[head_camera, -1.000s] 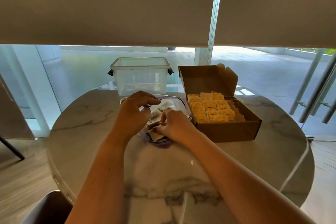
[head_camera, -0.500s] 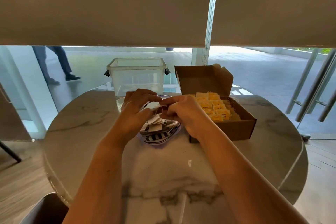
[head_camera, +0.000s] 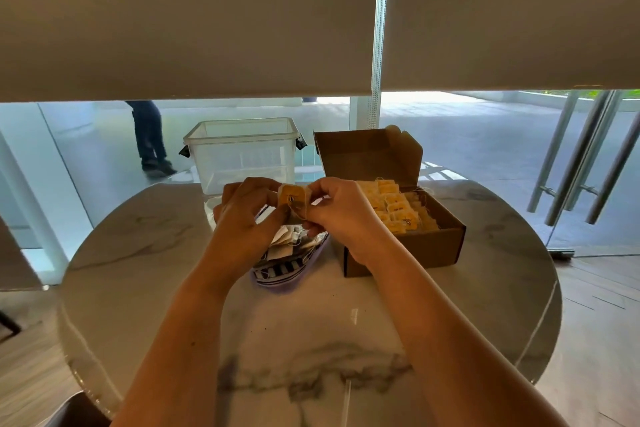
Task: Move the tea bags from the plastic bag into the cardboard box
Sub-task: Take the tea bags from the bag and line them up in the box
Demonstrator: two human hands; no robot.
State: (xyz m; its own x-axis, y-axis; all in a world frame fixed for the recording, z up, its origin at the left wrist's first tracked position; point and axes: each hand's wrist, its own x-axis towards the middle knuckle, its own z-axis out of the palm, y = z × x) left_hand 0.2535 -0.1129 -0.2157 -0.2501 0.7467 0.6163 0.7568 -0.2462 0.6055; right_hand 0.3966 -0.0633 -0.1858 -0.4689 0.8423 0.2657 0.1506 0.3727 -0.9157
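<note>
Bright daylight through the window, dim interior, glare on the table, wide-angle edge bending.

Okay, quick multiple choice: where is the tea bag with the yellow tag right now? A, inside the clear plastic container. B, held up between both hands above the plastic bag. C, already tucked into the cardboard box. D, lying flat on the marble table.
B: the left hand and right hand pinch the tea bag between them, raised over the plastic bag.

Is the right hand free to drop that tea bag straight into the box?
Probably yes: the right hand is beside the open box, nothing between. The left hand also pinches the tea bag.
</note>
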